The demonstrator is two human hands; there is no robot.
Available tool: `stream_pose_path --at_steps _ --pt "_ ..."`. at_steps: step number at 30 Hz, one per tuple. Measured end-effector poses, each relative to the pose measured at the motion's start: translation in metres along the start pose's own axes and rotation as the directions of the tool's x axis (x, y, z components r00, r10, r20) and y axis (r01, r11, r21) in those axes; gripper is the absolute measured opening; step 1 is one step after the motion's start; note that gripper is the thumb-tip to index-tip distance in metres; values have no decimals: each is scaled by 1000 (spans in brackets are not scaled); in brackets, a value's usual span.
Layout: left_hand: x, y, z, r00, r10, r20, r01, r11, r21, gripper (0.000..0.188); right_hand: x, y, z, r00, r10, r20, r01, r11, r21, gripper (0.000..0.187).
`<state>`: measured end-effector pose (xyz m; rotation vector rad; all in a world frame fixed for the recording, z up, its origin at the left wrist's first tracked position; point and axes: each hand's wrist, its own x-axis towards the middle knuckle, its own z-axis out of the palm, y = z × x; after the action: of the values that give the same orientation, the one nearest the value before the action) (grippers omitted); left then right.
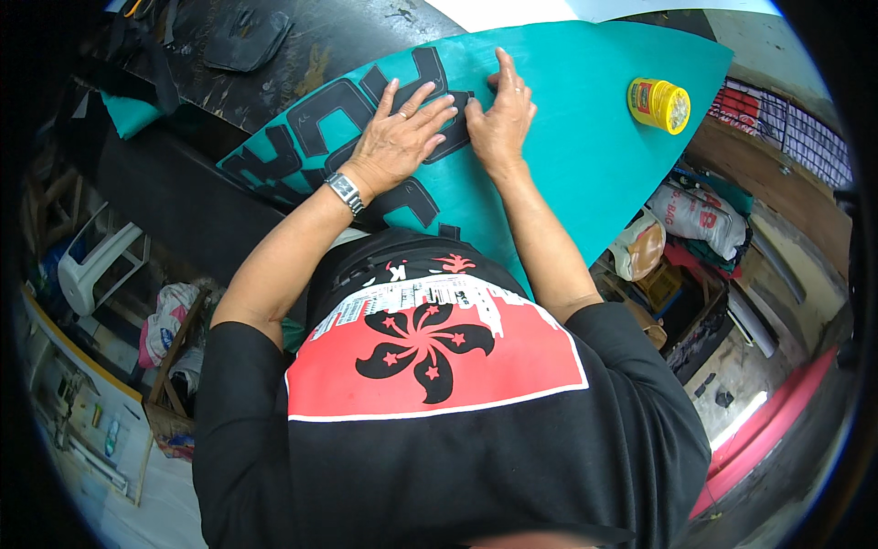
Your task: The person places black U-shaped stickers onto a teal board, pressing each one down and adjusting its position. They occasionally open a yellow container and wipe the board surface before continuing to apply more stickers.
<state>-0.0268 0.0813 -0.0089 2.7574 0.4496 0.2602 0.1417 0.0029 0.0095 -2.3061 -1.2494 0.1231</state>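
A large teal sheet (585, 119) lies across the work surface, with several black cut-out letter shapes (326, 116) spread over its left part. My left hand (402, 135) lies flat over these shapes with its fingers spread, covering part of them. Beside it, my right hand (503, 121) rests on its side on the teal sheet. Its index finger stretches forward, and the thumb touches the right edge of a black shape partly hidden by my left fingers. Neither hand grips anything. Another black shape (413, 201) lies nearer to me, below my left hand.
A yellow jar (647, 102) lies on the teal sheet at the right. A dark surface (283, 78) with a black flat piece (247, 39) is at the far left. A white plastic stool (96, 261) stands at left; stuffed bags (700, 220) are at right.
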Motion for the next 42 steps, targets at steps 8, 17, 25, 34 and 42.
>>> stream_pose_path --at_steps 8,17,25,34,42 --pt "-8 -2 2 999 -11 42 15 997 -78 62 -37 14 -17 927 -352 130 362 930 -65 67" --pt "-12 -45 -34 945 -193 -264 131 963 -236 42 32 -8 5 946 -320 -46 324 939 117 77" --pt "-22 -82 -55 842 -538 -50 495 805 -326 33 19 -9 57 839 -444 315 492 866 -90 91" --pt "-5 -79 -51 820 -566 -82 546 817 -186 25 59 53 -42 957 182 -227 27 721 693 79" --pt "12 1 -24 990 37 -137 -77 951 -299 36 -46 28 -34 975 87 205 -154 929 337 82"
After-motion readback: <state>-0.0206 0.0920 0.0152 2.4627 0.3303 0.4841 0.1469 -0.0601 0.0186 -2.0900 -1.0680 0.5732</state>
